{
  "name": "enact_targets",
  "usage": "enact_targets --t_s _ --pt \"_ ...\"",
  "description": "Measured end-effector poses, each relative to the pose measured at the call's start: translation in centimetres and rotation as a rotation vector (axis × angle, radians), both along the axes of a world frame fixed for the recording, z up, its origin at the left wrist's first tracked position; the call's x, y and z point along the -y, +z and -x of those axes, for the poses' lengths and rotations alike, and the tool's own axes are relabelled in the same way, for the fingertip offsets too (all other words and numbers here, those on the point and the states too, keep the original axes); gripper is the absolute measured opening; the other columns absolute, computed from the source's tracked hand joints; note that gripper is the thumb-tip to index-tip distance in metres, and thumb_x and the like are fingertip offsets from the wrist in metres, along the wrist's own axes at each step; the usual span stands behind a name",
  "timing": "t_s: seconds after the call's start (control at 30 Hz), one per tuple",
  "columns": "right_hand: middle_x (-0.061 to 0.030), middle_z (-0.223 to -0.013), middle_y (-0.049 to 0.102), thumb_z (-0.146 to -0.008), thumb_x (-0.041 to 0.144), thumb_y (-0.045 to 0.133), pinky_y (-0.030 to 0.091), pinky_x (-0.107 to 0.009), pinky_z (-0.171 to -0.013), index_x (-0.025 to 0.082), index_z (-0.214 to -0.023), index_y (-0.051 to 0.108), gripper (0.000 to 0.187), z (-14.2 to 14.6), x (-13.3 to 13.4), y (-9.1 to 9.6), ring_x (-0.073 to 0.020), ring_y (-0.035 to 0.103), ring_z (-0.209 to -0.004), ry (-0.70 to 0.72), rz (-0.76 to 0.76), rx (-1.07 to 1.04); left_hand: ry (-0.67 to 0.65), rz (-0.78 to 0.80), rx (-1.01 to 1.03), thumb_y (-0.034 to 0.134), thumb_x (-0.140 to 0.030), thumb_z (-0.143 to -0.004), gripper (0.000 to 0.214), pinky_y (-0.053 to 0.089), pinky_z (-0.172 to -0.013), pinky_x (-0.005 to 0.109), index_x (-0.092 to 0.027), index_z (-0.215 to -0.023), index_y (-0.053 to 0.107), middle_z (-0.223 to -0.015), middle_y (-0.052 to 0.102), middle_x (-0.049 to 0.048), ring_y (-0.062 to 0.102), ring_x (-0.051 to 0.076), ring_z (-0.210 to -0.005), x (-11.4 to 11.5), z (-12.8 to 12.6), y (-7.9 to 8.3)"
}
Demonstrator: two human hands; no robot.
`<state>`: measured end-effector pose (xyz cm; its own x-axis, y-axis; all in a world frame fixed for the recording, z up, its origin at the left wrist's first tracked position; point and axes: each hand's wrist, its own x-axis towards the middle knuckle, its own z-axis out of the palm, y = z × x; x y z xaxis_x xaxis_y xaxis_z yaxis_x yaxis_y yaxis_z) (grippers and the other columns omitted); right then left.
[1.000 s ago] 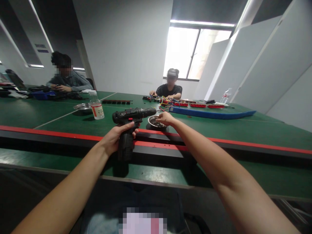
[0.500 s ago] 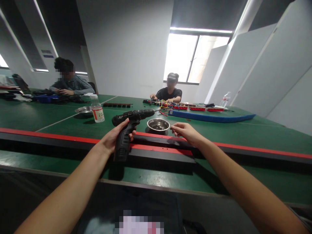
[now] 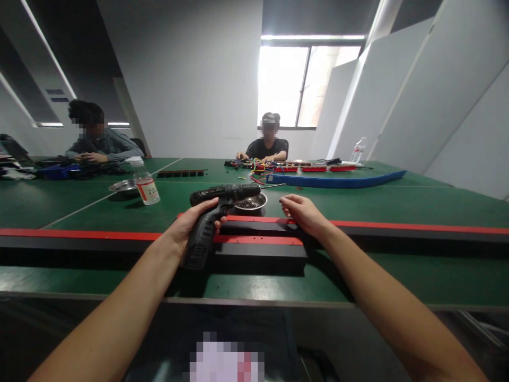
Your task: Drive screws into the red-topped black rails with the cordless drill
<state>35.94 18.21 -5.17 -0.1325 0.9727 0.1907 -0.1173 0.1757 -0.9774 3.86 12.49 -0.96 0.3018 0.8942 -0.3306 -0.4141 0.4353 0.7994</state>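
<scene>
A black cordless drill (image 3: 207, 225) is gripped by its handle in my left hand (image 3: 191, 220), its long thin bit pointing right. Behind its chuck stands a small metal bowl (image 3: 260, 201) of little dark pieces, partly hidden by the drill. My right hand (image 3: 304, 212) is right of the bowl, thumb and fingers pinched on a small dark piece that looks like a screw (image 3: 280, 201). Below both hands lies a short black bar with a red top (image 3: 258, 249), which has small holes. Just behind it runs a long red-and-black bar (image 3: 397, 233) across the table.
A clear bottle (image 3: 147, 188) and another metal bowl (image 3: 119, 187) stand at the left. A blue curved strip (image 3: 338, 181) lies farther back, near red parts with coloured wires (image 3: 278, 168). Two people sit across the green table (image 3: 79, 209).
The drill has swung down and right, its bit now pointing slightly past the bowl. My right hand has drawn away from the bowl's rim, still pinched. The whole view has shifted a little.
</scene>
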Motion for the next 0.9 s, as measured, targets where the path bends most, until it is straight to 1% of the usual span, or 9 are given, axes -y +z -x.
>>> enact_targets --t_s 0.13,0.23,0.37,0.47,0.6,0.73,0.9 --pt "0.0003 -0.071 0.059 -0.061 0.044 0.093 0.038 -0.024 -0.052 0.016 -0.084 0.069 0.044 -0.1 0.1 -0.1 -0.0096 0.049 -0.061 -0.026 0.021 -0.053 0.024 -0.032 -0.024 0.069 -0.035 -0.09 0.029 0.057 -0.045 0.019 -0.007 -0.096 0.069 -0.075 0.07 0.01 0.065 0.012 -0.051 0.1 0.5 -0.3" --pt "0.0002 -0.072 0.06 -0.06 0.042 0.094 0.038 -0.025 -0.053 0.016 -0.085 0.069 0.043 -0.2 0.0 -0.1 -0.0095 0.049 -0.06 -0.028 0.024 -0.073 0.039 -0.049 -0.08 0.071 -0.038 -0.088 0.032 0.055 -0.043 0.018 -0.007 -0.094 0.07 -0.075 0.07 0.0093 0.065 0.012 -0.051 0.5 1.1 -0.6" --pt "0.0017 -0.069 0.056 -0.063 0.047 0.092 0.034 -0.025 -0.051 0.017 -0.082 0.067 0.043 -0.2 0.3 0.0 -0.009 0.045 -0.058 -0.023 -0.008 -0.1 0.088 -0.118 -0.218 0.078 -0.043 -0.082 0.039 0.053 -0.04 0.018 -0.008 -0.098 0.073 -0.079 0.072 0.0103 0.064 0.012 -0.051 1.2 1.5 -1.1" --pt "0.003 -0.065 0.051 -0.067 0.054 0.089 0.03 -0.026 -0.05 0.019 -0.074 0.061 0.045 0.0 0.8 0.3 -0.009 0.04 -0.056 -0.015 -0.048 -0.106 0.099 -0.157 -0.275 0.079 -0.043 -0.08 0.04 0.054 -0.041 0.02 -0.008 -0.098 0.074 -0.08 0.072 0.0109 0.064 0.013 -0.052 1.5 1.3 -1.4" --pt "0.0036 -0.063 0.045 -0.071 0.058 0.085 0.028 -0.027 -0.049 0.021 -0.068 0.051 0.05 0.4 1.4 0.6 -0.0104 0.036 -0.055 0.025 -0.078 -0.081 0.12 -0.127 -0.282 0.078 -0.04 -0.081 0.036 0.053 -0.04 0.02 -0.007 -0.093 0.073 -0.077 0.072 0.0109 0.065 0.013 -0.051 1.7 0.8 -1.3" --pt "0.0039 -0.065 0.044 -0.07 0.059 0.085 0.027 -0.026 -0.049 0.021 -0.07 0.05 0.051 0.6 1.4 0.5 -0.0101 0.035 -0.056 0.026 -0.069 -0.083 0.122 -0.131 -0.28 0.075 -0.038 -0.084 0.032 0.052 -0.038 0.022 -0.007 -0.09 0.073 -0.073 0.071 0.0097 0.063 0.014 -0.048 2.0 0.6 -1.2" --pt "0.0042 -0.066 0.043 -0.069 0.062 0.084 0.028 -0.026 -0.05 0.021 -0.071 0.049 0.054 0.5 1.2 0.2 -0.0099 0.035 -0.056 0.018 -0.062 -0.073 0.115 -0.161 -0.279 0.075 -0.036 -0.084 0.03 0.054 -0.043 0.021 -0.007 -0.091 0.073 -0.073 0.072 0.0096 0.065 0.013 -0.051 2.4 0.5 -1.4"
